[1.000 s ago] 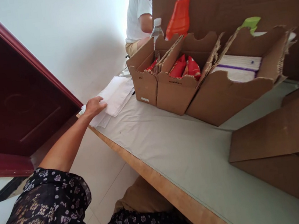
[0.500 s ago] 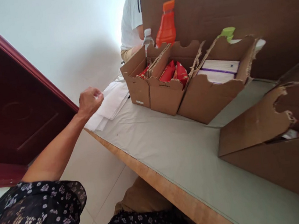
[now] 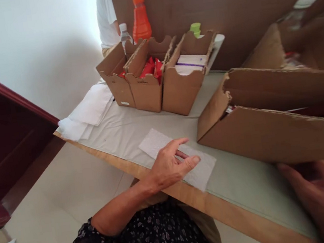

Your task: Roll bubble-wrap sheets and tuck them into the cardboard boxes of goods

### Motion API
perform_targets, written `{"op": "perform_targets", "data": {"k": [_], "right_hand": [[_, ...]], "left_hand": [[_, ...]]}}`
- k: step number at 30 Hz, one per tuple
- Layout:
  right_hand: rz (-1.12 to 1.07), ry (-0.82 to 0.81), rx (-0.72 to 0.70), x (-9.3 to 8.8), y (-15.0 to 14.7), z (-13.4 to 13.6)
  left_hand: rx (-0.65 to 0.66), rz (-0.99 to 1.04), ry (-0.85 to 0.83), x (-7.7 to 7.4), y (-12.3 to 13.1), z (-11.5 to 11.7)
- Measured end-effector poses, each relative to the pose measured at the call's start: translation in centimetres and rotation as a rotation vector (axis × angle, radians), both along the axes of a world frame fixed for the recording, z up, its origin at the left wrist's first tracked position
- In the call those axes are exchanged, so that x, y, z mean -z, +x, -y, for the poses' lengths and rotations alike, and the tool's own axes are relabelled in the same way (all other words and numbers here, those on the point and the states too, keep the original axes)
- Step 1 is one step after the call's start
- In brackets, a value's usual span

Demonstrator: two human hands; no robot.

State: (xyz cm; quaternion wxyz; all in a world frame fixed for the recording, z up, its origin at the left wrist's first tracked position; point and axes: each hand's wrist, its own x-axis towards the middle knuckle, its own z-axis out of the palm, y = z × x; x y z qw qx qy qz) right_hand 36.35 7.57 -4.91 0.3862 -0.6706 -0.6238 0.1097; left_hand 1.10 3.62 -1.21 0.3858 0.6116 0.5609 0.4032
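A white, textured sheet [image 3: 203, 168], perhaps a bubble-wrap pouch, lies flat across the table's front edge. My left hand [image 3: 172, 162] rests over its middle, thumb and index finger apart; the other fingers are partly hidden. At the far right, my right hand [image 3: 322, 191] is smeared by motion beside the lower edge of a long cardboard bin [image 3: 269, 134]. Its fingertips cannot be made out against the bin. A stack of white sheets [image 3: 90, 107] sits at the table's left end.
Three cardboard bins stand behind: one [image 3: 118, 91], one with red packets [image 3: 150, 67], one with white-and-purple packs [image 3: 191, 63]. Beyond are an orange bottle [image 3: 141, 20], a clear bottle [image 3: 125, 34] and a cardboard partition [image 3: 169, 3]. A person in a white shirt [image 3: 106, 16] is behind.
My left hand has moved from the stack to the table's front middle, where a white sheet now lies. My right hand has come into view. The camera has turned right.
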Motion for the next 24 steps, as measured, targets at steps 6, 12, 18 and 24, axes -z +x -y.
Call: {"op": "perform_targets", "data": {"k": [6, 12, 18, 24], "right_hand": [[-0.148, -0.116, 0.056, 1.4, 1.0, -0.4], [-0.099, -0.050, -0.004, 1.6, 0.9, 0.9], [-0.014, -0.038, 0.000, 1.9, 0.4, 0.9], [0.084, 0.002, 0.055, 1.6, 1.2, 2.6]], "left_hand": [[-0.028, -0.025, 0.090, -0.2, -0.3, -1.8], [0.160, -0.020, 0.065, 2.3, 4.4, -3.7], [0.118, 0.001, 0.104, 3.5, 6.7, -3.4], [0.071, -0.182, 0.177, 2.8, 1.6, -4.0]]}}
